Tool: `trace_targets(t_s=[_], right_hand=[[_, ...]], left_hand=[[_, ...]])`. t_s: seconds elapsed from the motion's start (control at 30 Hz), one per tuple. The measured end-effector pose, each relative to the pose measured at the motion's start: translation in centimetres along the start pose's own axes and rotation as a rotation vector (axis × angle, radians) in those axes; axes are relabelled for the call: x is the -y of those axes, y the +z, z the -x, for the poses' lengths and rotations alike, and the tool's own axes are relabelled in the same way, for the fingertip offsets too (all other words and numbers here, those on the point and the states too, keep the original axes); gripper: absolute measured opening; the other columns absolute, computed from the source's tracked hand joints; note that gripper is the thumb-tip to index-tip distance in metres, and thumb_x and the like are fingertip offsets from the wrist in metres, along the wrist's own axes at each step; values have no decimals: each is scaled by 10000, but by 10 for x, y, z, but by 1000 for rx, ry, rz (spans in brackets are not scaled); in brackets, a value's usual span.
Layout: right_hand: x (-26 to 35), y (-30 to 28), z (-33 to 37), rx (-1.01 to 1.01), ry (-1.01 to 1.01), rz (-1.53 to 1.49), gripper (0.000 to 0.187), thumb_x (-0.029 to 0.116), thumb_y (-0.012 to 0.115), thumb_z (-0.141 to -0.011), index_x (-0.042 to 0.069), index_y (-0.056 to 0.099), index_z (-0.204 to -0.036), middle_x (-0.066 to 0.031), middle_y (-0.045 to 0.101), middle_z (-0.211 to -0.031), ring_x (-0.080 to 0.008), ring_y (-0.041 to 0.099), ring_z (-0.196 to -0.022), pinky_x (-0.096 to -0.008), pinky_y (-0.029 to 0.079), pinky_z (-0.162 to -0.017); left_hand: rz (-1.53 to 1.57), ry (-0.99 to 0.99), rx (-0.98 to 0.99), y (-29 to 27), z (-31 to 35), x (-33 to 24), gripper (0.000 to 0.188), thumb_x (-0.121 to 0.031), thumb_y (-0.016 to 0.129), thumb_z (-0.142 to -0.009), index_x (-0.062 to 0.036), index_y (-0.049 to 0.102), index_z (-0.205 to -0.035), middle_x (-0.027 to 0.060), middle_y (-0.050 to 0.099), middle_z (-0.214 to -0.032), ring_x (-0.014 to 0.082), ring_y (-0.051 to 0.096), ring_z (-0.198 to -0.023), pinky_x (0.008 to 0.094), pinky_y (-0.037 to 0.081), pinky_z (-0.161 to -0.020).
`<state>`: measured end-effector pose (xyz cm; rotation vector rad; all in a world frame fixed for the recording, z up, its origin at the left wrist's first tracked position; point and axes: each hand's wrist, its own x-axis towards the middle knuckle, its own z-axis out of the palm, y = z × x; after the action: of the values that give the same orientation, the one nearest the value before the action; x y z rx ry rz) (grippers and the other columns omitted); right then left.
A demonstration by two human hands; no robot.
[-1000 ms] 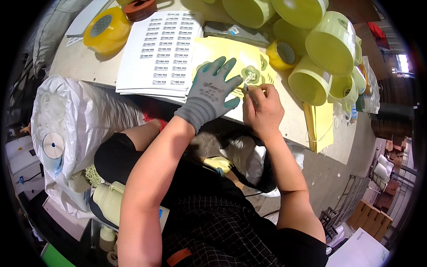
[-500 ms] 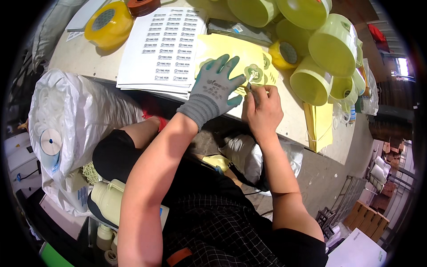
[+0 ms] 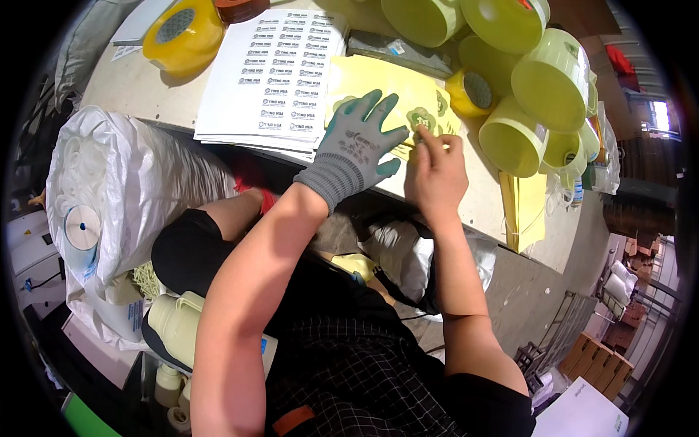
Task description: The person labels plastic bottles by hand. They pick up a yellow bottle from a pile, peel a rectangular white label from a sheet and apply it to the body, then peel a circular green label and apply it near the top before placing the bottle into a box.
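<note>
Yellow sheets (image 3: 371,73) lie stacked on the table, printed with green flower-shaped labels. My left hand (image 3: 357,142), in a grey glove with green fingertips, presses flat on them with its fingers spread. Bare, my right hand (image 3: 440,176) is at the sheets' near right part. Its fingers are bent and drawn together, the index fingertip at the lower edge of a flower-shaped label (image 3: 420,116). Whatever may be between the thumb and fingers is hidden.
Left of the yellow sheets is a stack of white printed label sheets (image 3: 273,73). Yellow tape rolls (image 3: 183,62) and pale green cylindrical containers (image 3: 550,76) stand around. More yellow sheets (image 3: 523,211) hang over the table's right edge. A white sack (image 3: 138,182) stands at left.
My right hand has shifted slightly right, and its index finger now reaches forward onto the label. My left hand stays flat on the sheets. The whole view has moved slightly.
</note>
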<state>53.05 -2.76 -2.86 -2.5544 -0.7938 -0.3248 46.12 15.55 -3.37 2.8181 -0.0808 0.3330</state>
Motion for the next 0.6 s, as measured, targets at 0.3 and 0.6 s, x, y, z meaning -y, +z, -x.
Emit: trace_targets(t_s=[0.3, 0.6], right_hand=[[65, -60, -3, -81, 250, -965, 394, 155, 580, -1082, 50, 627, -1459, 86, 505, -841, 3, 353, -666, -178, 272, -567], [184, -35, 98, 436, -290, -970, 352, 75, 575, -1054, -30, 654, -1381, -122, 655, -1184, -192, 621, -1057, -298, 484, -925]], left_hand=[[-73, 79, 77, -35, 19, -23, 417, -326, 659, -870, -110, 778, -1206, 201, 681, -1348, 406, 512, -1381, 541, 357, -1164], [-5, -392, -292, -166, 318, -150, 372, -391, 824, -811, -145, 708, -1065, 40, 677, -1081, 229, 663, -994, 402, 534, -851]])
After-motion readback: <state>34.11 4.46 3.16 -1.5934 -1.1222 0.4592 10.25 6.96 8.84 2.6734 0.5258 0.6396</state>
